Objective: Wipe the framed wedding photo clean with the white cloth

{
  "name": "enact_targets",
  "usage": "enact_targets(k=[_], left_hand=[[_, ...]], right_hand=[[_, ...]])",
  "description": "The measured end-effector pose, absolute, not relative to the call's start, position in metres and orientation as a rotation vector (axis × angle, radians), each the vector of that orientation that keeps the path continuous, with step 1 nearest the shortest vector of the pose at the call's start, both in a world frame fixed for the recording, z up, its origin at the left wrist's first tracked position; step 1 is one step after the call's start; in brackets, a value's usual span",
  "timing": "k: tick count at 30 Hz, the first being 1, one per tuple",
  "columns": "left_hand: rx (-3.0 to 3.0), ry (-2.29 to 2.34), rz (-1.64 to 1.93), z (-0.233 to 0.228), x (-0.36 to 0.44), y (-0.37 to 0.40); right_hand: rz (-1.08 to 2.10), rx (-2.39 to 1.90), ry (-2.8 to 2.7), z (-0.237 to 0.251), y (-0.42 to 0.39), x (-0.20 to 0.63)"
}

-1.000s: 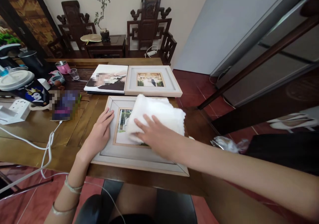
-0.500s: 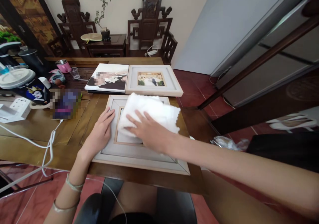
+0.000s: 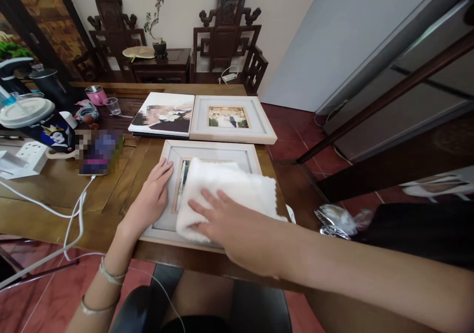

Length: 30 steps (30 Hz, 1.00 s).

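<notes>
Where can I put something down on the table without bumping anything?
The table has bare wood between the phone, its cable and the left hand. Only a thin strip is free between the frame under the cloth and the near edge. The left end is crowded with the cup, mug and sockets.

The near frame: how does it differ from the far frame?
A white cloth hides most of the near frame's picture, while the far frame's shows fully. The left hand rests on the near frame; no hand touches the far frame. Both have wide pale mats and lie on the table.
</notes>
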State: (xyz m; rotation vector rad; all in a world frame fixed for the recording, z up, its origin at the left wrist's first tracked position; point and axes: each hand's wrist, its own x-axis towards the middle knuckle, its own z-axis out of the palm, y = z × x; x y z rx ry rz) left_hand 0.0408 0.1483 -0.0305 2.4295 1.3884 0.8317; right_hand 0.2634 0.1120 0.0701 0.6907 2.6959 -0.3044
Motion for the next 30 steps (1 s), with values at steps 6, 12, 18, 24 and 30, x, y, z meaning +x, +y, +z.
enact_targets(k=[6,12,18,24,30], left_hand=[[2.419,1.403,0.81,-0.029,0.04,0.147],[2.323,1.418,0.91,-0.02,0.046,0.142],[2.231,1.411,1.017,-0.015,0.048,0.137],[2.202,1.382,1.021,-0.016,0.045,0.136],[2.202,1.46,0.94,-0.015,0.045,0.138]], right_hand=[[-0.512,0.69,2.626,0.074,0.11,0.266],[-0.016,0.951,2.843,0.042,0.161,0.249],[0.121,1.0,2.819,0.044,0.191,0.225],[0.041,0.734,2.911,0.046,0.144,0.231],[-0.217,0.613,2.857,0.065,0.1,0.254]])
